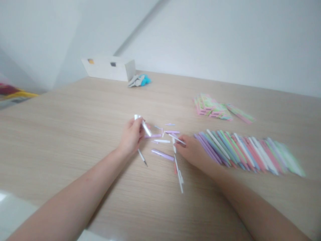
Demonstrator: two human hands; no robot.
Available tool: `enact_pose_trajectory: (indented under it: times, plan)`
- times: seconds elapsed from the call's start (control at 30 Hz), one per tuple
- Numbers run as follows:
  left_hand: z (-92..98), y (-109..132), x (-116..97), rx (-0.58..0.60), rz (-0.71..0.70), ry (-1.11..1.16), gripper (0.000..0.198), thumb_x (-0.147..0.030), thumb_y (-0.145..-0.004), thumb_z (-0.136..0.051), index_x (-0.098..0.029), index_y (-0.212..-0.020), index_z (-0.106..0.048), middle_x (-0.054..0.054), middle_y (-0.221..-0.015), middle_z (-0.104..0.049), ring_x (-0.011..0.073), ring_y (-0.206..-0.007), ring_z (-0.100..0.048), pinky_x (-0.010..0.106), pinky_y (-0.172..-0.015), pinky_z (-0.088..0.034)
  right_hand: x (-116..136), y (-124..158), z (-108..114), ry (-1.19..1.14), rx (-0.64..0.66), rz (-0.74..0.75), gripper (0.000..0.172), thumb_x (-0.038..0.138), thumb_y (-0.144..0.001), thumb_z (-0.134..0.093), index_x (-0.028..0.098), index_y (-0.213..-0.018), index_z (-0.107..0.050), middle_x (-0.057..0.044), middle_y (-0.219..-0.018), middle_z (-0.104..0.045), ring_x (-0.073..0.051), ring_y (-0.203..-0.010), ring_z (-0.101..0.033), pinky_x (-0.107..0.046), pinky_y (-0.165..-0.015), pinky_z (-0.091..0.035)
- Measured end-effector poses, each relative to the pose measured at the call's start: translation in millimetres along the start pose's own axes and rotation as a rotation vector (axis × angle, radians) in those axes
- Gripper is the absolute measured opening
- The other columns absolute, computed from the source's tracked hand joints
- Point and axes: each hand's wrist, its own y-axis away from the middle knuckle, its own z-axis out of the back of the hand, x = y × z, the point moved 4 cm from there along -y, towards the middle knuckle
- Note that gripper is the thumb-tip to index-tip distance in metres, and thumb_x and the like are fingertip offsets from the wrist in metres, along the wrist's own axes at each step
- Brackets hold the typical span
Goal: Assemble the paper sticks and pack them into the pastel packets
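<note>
My left hand (130,138) is closed around a shiny white pen barrel (146,128), its fingers pinching it near the middle. My right hand (191,150) is closed on a thin white pen refill (176,138), which points out to the left. Loose pen parts lie on the table between the hands: a purple barrel (162,154), a white tapered piece (162,141) and several small purple bits. Below my left hand rests a slim white refill with a dark tip (142,157). Another long white refill (179,175) lies nearer to me. Blur hides the finer details.
Right of my right hand, a row of pastel pens (247,150) lies side by side. Behind it sit stacked pink-and-green packets (210,107). At the back left stand a white box (107,69) and a crumpled grey-and-blue item (139,80) on the wooden table (75,110).
</note>
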Motion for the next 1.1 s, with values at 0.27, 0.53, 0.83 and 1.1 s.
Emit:
enact_pose_trajectory:
  times: [0.27,0.53,0.83,1.1]
  plan:
    - [0.8,-1.2,4.3,0.035,0.018,-0.001,0.017,-0.033,-0.079,-0.052,-0.016,-0.076,-0.05,-0.003,-0.059,-0.055,0.0026,-0.034,-0.026,0.016,-0.031,-0.017,-6.2,-0.3,-9.3,-0.008,0.03,0.043,0.017,0.031,-0.082,-0.054,0.018,-0.085,-0.065,-0.007,-0.076,-0.068,-0.019,-0.066,-0.059,-0.029,-0.06,-0.036]
    - [1.4,-2.2,11.3,0.021,0.045,-0.128,0.022,-0.038,-0.077,-0.054,-0.016,-0.072,-0.052,-0.003,-0.057,-0.05,0.005,-0.038,-0.033,0.016,-0.032,-0.021,-3.3,-3.9,0.6,-0.116,0.022,-0.014,0.025,0.028,-0.087,-0.042,0.017,-0.079,-0.063,-0.005,-0.074,-0.065,-0.018,-0.067,-0.056,-0.027,-0.059,-0.035]
    - [-2.5,1.6,19.0,0.177,-0.128,-0.549,0.025,-0.041,-0.079,-0.055,-0.017,-0.074,-0.059,-0.001,-0.062,-0.056,0.0124,-0.054,-0.049,0.021,-0.05,-0.036,-10.1,-2.3,6.4,0.042,-0.004,-0.058,0.024,0.016,-0.087,-0.037,0.015,-0.095,-0.059,-0.009,-0.085,-0.066,-0.018,-0.077,-0.057,-0.026,-0.065,-0.034]
    - [-11.6,14.2,19.9,0.327,-0.319,-0.977,0.025,-0.035,-0.084,-0.051,-0.021,-0.101,-0.062,0.003,-0.08,-0.065,0.0185,-0.07,-0.058,0.027,-0.063,-0.04,-5.4,2.3,-1.8,0.169,-0.019,-0.009,0.025,0.016,-0.085,-0.041,0.013,-0.105,-0.055,-0.011,-0.088,-0.067,-0.02,-0.078,-0.061,-0.026,-0.067,-0.037]
